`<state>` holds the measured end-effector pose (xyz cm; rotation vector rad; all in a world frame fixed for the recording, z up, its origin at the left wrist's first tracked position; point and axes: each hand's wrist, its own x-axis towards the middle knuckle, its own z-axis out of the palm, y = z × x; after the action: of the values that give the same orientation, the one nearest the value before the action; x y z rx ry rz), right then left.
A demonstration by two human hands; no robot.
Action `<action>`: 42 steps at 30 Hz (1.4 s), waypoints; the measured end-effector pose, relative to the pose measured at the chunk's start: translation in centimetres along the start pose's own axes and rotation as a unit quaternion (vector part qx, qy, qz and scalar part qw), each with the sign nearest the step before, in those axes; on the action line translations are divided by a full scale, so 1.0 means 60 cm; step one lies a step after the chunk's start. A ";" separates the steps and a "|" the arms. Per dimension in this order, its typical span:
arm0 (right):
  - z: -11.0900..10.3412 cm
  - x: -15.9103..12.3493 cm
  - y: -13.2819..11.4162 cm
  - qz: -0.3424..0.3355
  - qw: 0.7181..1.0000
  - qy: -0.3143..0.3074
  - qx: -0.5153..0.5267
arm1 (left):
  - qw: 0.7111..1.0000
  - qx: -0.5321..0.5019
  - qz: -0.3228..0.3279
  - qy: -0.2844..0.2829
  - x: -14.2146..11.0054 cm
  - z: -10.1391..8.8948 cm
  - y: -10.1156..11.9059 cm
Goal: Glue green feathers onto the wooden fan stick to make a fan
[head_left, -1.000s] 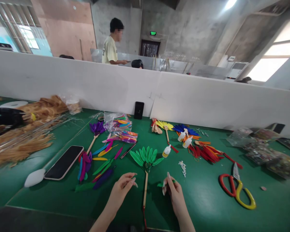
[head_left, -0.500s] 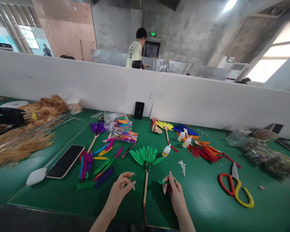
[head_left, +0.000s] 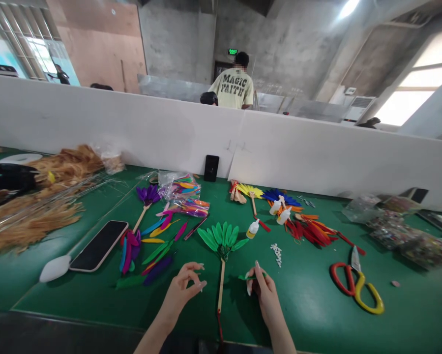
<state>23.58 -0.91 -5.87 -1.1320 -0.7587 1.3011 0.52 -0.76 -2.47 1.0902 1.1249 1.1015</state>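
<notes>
A green feather fan (head_left: pixel 223 238) with a pale wooden handle lies on the table between my hands, its feathers fanned away from me and a red cord at the handle's lower end. To its left, my left hand (head_left: pixel 186 284) hovers with thumb and fingers apart, nothing visible between them. My right hand (head_left: pixel 264 289), right of the handle, pinches a small green feather (head_left: pixel 242 278), mostly covered by the fingers. Small white beads (head_left: pixel 276 254) lie in a pile beyond my right hand. Near the fan's right feathers stands a small glue bottle (head_left: pixel 252 229).
Red-and-yellow-handled scissors (head_left: pixel 357 285) lie at the right. Loose coloured feathers (head_left: pixel 158 253) and a phone (head_left: pixel 100 246) are at the left, with a purple feather fan (head_left: pixel 147 195) beyond. A white partition (head_left: pixel 162 128) borders the table's far side; a person (head_left: pixel 233 83) stands behind it.
Both hands stay in nearly the same place, the right still pinching the green feather. Behind the partition, the person has moved right and turned their back.
</notes>
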 end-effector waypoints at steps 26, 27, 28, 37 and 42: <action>-0.001 0.003 0.004 0.005 1.000 -0.011 -0.017 | 0.997 0.067 0.015 -0.026 -0.001 0.000 -0.008; -0.001 0.004 0.004 0.005 1.000 -0.012 -0.016 | 0.997 0.066 0.018 -0.025 -0.001 0.000 -0.008; -0.001 0.004 0.004 0.006 1.000 -0.011 -0.016 | 0.998 0.062 0.023 -0.022 -0.001 0.000 -0.008; 0.003 0.000 -0.003 0.000 1.000 0.000 -0.022 | 0.997 0.062 0.024 -0.032 0.002 -0.003 -0.014; 0.004 -0.001 -0.005 0.004 1.000 0.000 -0.014 | 0.998 0.042 0.042 -0.024 0.001 -0.002 -0.015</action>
<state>23.46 -0.90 -5.50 -1.1590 -0.7757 1.2993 0.47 -0.78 -3.41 1.2331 1.1048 1.0946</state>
